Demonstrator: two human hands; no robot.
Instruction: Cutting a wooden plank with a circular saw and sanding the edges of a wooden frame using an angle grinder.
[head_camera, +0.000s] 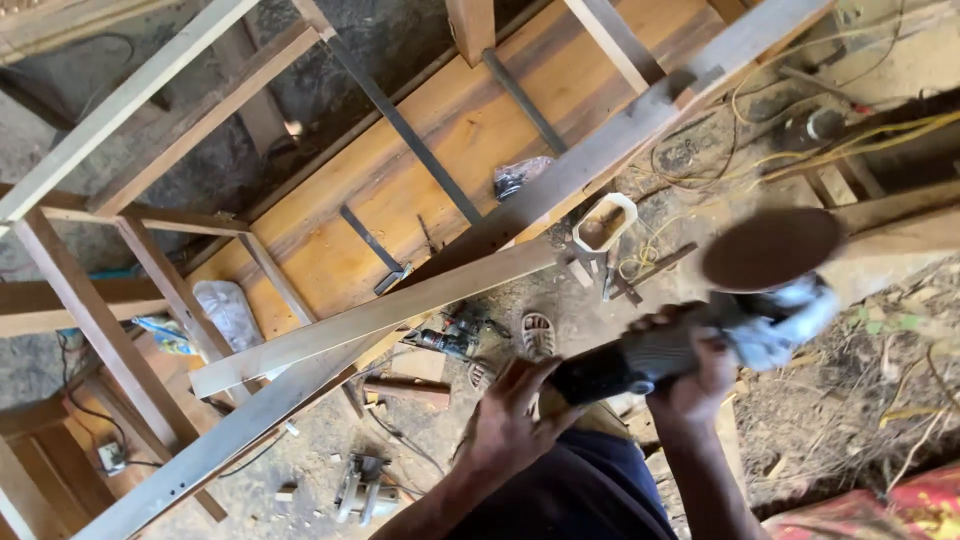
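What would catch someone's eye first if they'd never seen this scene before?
First, the handheld disc sander at lower right, its brown round disc raised, gripped by the right hand and the left hand. Next, the long pale wooden plank running diagonally across the middle, over the dirt floor.

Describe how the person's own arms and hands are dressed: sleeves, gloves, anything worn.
Both forearms are bare, with no sleeves in view. The left hand and the right hand wear no gloves. No watch, ring or band shows on either wrist.
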